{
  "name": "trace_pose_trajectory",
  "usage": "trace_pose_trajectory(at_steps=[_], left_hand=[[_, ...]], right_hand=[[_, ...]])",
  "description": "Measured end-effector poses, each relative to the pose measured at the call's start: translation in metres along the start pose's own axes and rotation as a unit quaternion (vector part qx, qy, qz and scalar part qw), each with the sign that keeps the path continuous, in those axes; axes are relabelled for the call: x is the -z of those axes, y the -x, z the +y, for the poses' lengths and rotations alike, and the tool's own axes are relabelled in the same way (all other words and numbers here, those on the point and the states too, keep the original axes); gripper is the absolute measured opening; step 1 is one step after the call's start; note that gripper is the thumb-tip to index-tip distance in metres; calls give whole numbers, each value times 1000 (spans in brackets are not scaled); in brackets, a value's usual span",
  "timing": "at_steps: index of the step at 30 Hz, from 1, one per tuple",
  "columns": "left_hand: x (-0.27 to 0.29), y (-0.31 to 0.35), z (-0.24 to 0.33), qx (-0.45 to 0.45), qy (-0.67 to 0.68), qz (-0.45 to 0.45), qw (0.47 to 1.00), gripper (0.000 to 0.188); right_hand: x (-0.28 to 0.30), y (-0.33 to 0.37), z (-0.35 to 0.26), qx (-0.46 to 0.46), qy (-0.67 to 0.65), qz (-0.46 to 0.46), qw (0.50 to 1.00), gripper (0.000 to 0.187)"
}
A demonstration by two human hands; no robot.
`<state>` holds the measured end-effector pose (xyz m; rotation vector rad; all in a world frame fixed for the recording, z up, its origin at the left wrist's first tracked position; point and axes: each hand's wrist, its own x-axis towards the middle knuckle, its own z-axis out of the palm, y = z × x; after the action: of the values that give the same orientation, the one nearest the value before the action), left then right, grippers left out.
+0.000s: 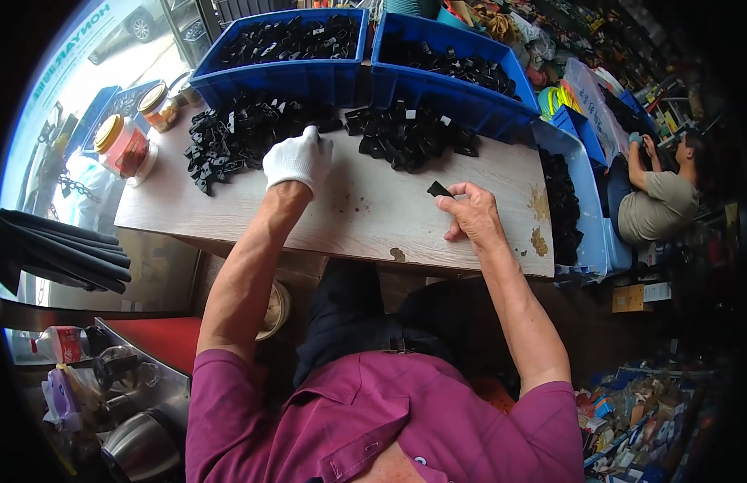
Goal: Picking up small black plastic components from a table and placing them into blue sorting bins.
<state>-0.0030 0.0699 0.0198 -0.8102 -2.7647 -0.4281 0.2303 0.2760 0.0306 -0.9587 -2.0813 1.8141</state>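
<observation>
My left hand (297, 163), in a white knitted glove, is at the near edge of the left pile of small black parts (220, 149). Its fingers are curled closed, and what they hold, if anything, is hidden by the glove. My bare right hand (476, 217) is over the right part of the table, pinching a small flat black piece (439, 189) between thumb and fingers. Beyond it lies a second heap of black parts (409, 137), some with shiny metal-looking faces. The exact kind of these parts is too small to make out.
Two blue bins (277, 80) (462, 95) of black parts line the table's (365, 217) far side. A light blue bin (596, 201) stands off its right edge. Jars (122, 146) sit at the left. Another person (659, 193) sits further right.
</observation>
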Motion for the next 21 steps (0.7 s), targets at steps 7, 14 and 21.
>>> trace_pose_trajectory(at_steps=[7,14,21], left_hand=[[-12,20,-8,-60,21,65,996,28],[-10,55,6,-180,75,128,972,15],[-8,54,8,-176,123,134,968,11]], right_hand=[[47,-17,1,-44,-91,102,990,34],[127,-57,2,-8,-130,354,926,35],[72,-72,-4,-48,-36,189,980,56]])
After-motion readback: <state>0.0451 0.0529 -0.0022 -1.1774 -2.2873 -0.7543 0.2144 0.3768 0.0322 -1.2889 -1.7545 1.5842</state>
